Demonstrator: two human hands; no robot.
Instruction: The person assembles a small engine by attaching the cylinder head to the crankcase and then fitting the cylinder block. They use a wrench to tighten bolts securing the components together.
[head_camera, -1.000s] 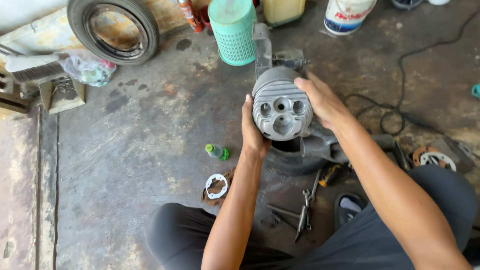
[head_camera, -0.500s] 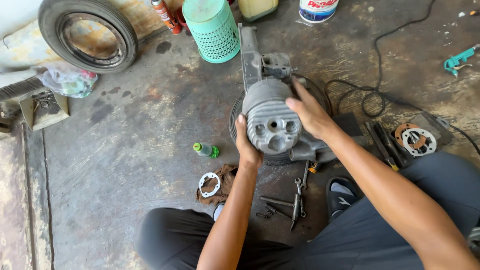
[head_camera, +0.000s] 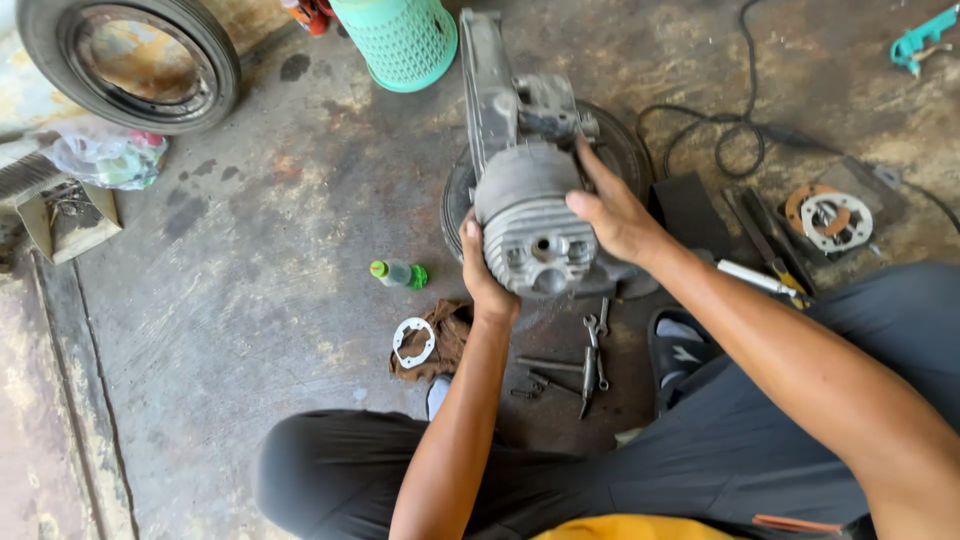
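A grey finned engine cylinder (head_camera: 535, 225) sits at the near end of a grey engine block (head_camera: 505, 100) lying on the concrete floor. Its end face, with round holes, points toward me. My left hand (head_camera: 482, 268) grips the cylinder's left side. On the right and upper side, my right hand (head_camera: 612, 212) clasps it with fingers spread over the fins. Both forearms reach in from the bottom of the view. I sit on the floor with my knees either side.
Wrenches and bolts (head_camera: 585, 362) lie below the cylinder. A white gasket ring (head_camera: 412, 341) rests on a brown rag. A small green-capped bottle (head_camera: 397, 272), a tyre (head_camera: 130, 60), a teal basket (head_camera: 400, 40), a black cable (head_camera: 735, 135) and a round plate (head_camera: 828, 215) surround the spot.
The view has shifted and come closer. The cylinder's end face has tipped lower toward me, and both hands have kept their grip on its sides.
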